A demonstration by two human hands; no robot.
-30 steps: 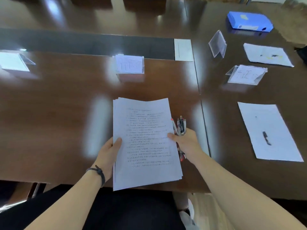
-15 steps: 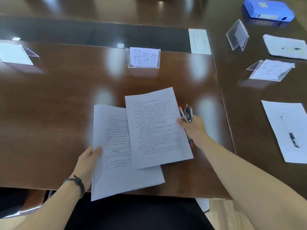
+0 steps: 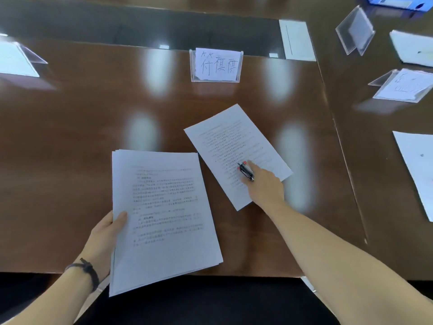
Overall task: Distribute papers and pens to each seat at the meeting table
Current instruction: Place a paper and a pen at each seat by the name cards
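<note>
Left hand [image 3: 106,233]: grip clamped on the left edge of the paper stack [image 3: 161,216], thumb on the top page, fingers beneath. The stack is held over the near edge of the tabletop [image 3: 70,137], its lower corner overhanging that edge.

Right hand [image 3: 263,184]: grip closed round a bundle of pens [image 3: 246,171], red-tipped ends pointing away from the person. The same hand rests on the single sheet [image 3: 236,153]; which fingers bear on it cannot be told.

Single sheet: lies flat on the tabletop, skewed, just right of the paper stack and on the near side of the centre name card holder [image 3: 216,64].

Containers:
- Centre name card holder: clear, upright, holds a white card with handwritten characters.
- Holder to its far right [image 3: 403,86]: lying back, holds a white handwritten card.
- Clear holder [image 3: 355,29] beyond that one: contents not discernible.
- Holder far left of the centre one [image 3: 16,59]: holds a white card, writing unreadable.
- Blue box file [image 3: 398,2], far right corner: cut off by the frame, contents not visible.

A placed sheet [image 3: 419,165] lies right of the single sheet, well apart from it, with a small dark mark on it; another sheet [image 3: 412,48] lies beyond the right-hand holder.
</note>
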